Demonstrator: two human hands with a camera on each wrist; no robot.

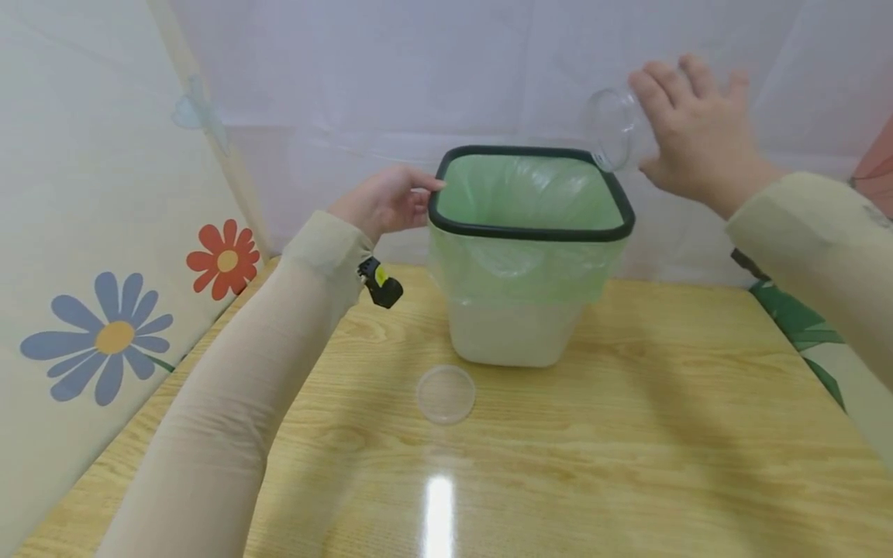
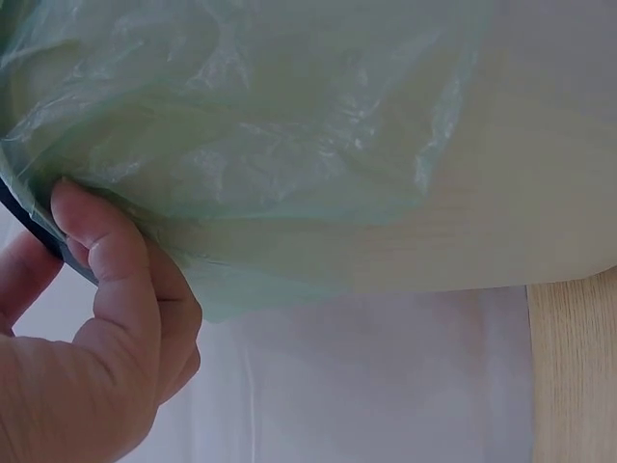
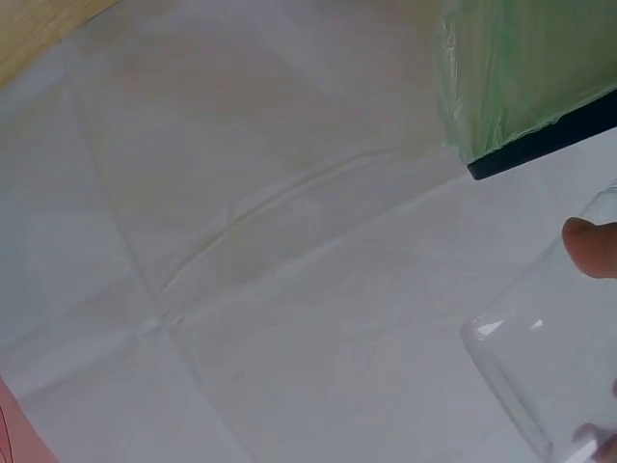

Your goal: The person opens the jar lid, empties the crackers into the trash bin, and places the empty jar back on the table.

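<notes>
A pale waste bin [image 1: 512,329] with a green liner bag [image 1: 523,267] and a black rim [image 1: 530,232] stands on the table. My left hand [image 1: 392,200] pinches the rim at its left side, thumb and fingers on either side of it in the left wrist view. My right hand [image 1: 698,132] grips a clear jar [image 3: 540,338], tilted on its side, its mouth towards the bin's right rear corner. I see nothing inside the jar. Whether it touches the rim cannot be told. A clear round lid [image 1: 446,395] lies on the table in front of the bin.
The wood-grain table [image 1: 558,465] reaches back to a white sheet [image 1: 391,70] hanging behind the bin. At the left stands a wall panel [image 1: 84,194] with painted flowers. Green leaf prints [image 1: 798,325] show at the table's right edge.
</notes>
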